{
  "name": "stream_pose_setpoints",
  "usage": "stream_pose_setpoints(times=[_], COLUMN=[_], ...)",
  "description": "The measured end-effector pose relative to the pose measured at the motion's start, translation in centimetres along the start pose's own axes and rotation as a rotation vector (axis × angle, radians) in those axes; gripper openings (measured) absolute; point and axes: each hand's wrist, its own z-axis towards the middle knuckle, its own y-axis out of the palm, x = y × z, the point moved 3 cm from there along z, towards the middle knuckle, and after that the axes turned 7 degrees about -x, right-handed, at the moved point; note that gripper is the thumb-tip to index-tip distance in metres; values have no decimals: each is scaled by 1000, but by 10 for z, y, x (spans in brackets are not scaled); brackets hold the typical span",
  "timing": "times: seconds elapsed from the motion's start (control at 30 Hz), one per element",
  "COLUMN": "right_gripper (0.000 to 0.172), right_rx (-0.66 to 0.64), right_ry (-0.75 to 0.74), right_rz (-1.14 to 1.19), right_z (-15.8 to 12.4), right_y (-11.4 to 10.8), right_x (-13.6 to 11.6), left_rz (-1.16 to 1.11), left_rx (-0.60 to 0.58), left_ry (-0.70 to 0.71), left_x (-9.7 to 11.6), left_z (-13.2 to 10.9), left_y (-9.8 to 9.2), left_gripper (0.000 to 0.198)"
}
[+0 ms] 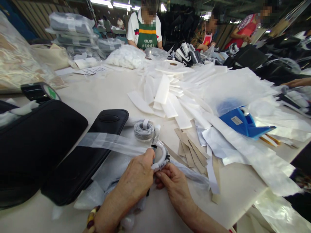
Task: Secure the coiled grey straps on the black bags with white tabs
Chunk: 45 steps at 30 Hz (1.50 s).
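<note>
Left hand (134, 174) and right hand (177, 185), fingers curled nearly closed, hold a pale, curved handle (164, 154) with black bits. A grey, wrapped coil (143, 132) lies toward its eleven o'clock.

Both hands close on a plastic-wrapped white loop (163, 158): the left hand (137, 170), with a beaded bracelet (91, 220) at its wrist, grasps its left side, and the right hand's (176, 183) fingers pinch its lower edge. Just beyond the grip lies a wrapped coil (143, 131). A translucent strip (123, 144) runs left from the grip across a flat black case (70, 173); a bigger black piece (36, 139) lies farther left. Right of the grip are tan strips (191, 152), with a blue object (234, 121) beyond them. White strips (167, 94) spread ahead of the grip, and a person in a green apron (147, 37) stands farthest ahead.
</note>
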Motion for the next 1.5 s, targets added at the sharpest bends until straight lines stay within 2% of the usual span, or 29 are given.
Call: stream_pose_setpoints(times=[0.3, 0.6, 0.7, 0.87, 1.1, 1.23, 1.37, 1.43, 1.5], right_gripper=[14, 17, 17, 26, 34, 35, 38, 38, 37], right_rx=[67, 68, 26, -94, -211, -200, -183, -186, -196], right_ry=[36, 57, 72, 196, 171, 200, 145, 132, 134], right_rz=[-17, 9, 119, 509, 601, 543, 471, 422, 384], right_z=[5, 8, 1, -5, 6, 10, 17, 20, 21], right_y=[4, 5, 4, 5, 12, 11, 9, 8, 7], right_x=[-2, -7, -14, -21, -12, -1, 3, 4, 3], left_rz=[-22, -82, -115, -122, -42, -4, 18, 49, 88], left_rx=[49, 12, 14, 9, 46, 91, 153, 199, 333], left_ry=[20, -3, 17, 38, 107, 89, 61, 96, 170], left_x=[0, 9, 9, 9, 8, 10, 19, 24, 25], left_z=[-3, -6, -7, -8, -16, -17, -23, -34, -51], left_y=[-4, -12, -12, -11, -13, -12, -14, -23, -40], left_gripper=[24, 27, 27, 26, 26, 28, 32, 31, 29])
